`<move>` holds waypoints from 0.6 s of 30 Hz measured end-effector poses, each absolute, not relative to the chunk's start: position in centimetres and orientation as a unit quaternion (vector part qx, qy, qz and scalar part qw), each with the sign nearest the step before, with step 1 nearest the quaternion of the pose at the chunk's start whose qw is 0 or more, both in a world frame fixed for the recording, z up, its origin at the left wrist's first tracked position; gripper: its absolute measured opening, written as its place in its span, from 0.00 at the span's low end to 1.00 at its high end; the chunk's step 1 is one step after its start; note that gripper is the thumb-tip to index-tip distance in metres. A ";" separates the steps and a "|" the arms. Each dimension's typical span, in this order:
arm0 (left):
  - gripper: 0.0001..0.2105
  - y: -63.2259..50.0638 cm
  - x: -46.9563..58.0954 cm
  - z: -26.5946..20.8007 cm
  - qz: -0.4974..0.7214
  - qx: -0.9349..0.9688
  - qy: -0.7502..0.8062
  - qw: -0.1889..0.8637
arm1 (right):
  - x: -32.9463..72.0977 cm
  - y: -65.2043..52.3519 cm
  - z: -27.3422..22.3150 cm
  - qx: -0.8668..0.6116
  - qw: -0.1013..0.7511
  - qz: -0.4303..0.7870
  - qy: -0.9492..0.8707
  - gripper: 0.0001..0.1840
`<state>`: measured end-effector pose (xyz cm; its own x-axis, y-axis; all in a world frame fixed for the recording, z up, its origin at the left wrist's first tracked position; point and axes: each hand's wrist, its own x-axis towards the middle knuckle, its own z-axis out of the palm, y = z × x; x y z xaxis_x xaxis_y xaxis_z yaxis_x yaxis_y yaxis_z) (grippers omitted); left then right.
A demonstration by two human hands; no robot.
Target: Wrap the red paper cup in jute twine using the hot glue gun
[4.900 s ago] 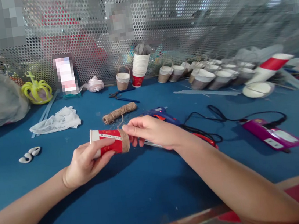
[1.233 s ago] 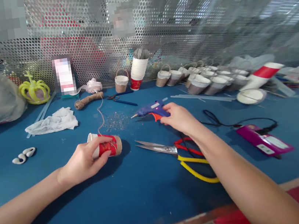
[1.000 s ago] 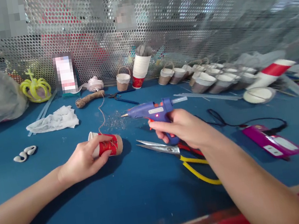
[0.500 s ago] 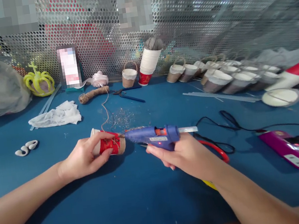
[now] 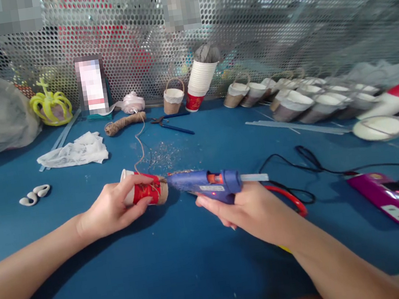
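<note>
Blue tbl (image 5: 186, 265); cup (image 5: 141, 193) sideways, pinched in L grip (image 5: 111, 207); R grip (image 5: 256, 208) round glue gun (image 5: 224, 179)

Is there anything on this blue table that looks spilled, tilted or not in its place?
Yes. Small pale bits lie scattered beyond the hot glue gun, like spilled debris; I cannot tell what they are. The stack of paper cups by the perforated screen leans right instead of standing straight.

- Smooth paper: red-and-white cup (image 5: 140, 192)
- Rough, fibrous jute-like strands: twine roll (image 5: 125, 124) beyond the cup
- Smooth blue plastic: glue gun (image 5: 203, 179) right of the cup
- Glossy purple plastic: power strip (image 5: 394, 197) far right of the cup
- Mostly matt: surface (image 5: 187, 270) beneath the cup
</note>
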<state>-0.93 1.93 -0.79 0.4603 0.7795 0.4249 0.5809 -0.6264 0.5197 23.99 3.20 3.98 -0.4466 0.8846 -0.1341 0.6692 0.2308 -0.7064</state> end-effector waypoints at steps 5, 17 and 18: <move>0.13 1.9 -0.9 -0.7 0.322 0.839 0.410 0.156 | 24.3 3.0 3.9 -0.495 0.137 0.344 -0.786 0.16; 0.13 2.0 -0.9 -0.8 0.329 0.834 0.411 0.164 | 24.4 2.7 4.1 -0.461 0.136 0.283 -0.830 0.15; 0.13 2.0 -0.9 -0.9 0.330 0.833 0.412 0.166 | 24.4 2.6 4.1 -0.466 0.140 0.280 -0.827 0.14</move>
